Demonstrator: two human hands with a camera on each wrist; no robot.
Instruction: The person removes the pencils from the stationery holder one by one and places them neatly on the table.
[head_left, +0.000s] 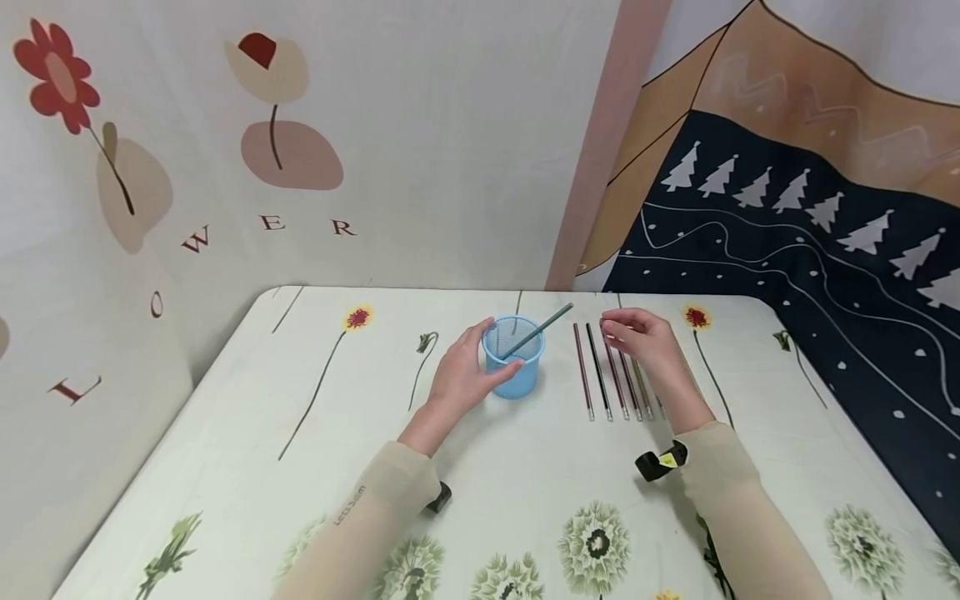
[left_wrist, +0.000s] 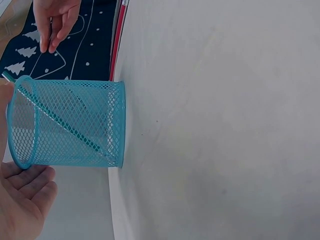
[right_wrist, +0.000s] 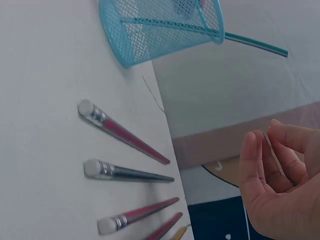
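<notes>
My left hand [head_left: 463, 375] holds the rim of a light blue mesh pencil cup [head_left: 517, 383], thumb on the near side and fingers round the far left. The cup stands upright on the table. One green pencil [head_left: 551, 319] leans inside it, its upper end past the rim to the right. In the right wrist view, my right hand [right_wrist: 280, 172] has loosely bent fingers, thumb near the fingertips and nothing between them. It hovers over the far ends of several pencils laid side by side, among them a dark red pencil [head_left: 582, 371] and a black pencil [head_left: 597, 371], white erasers toward me.
A white cloth [head_left: 480, 517] printed with flowers covers the table. Behind it hangs a pale curtain [head_left: 450, 150] with flower prints, and to the right a dark blue cloth [head_left: 750, 233] with white trees. Black camera mounts [head_left: 660, 462] sit at both wrists.
</notes>
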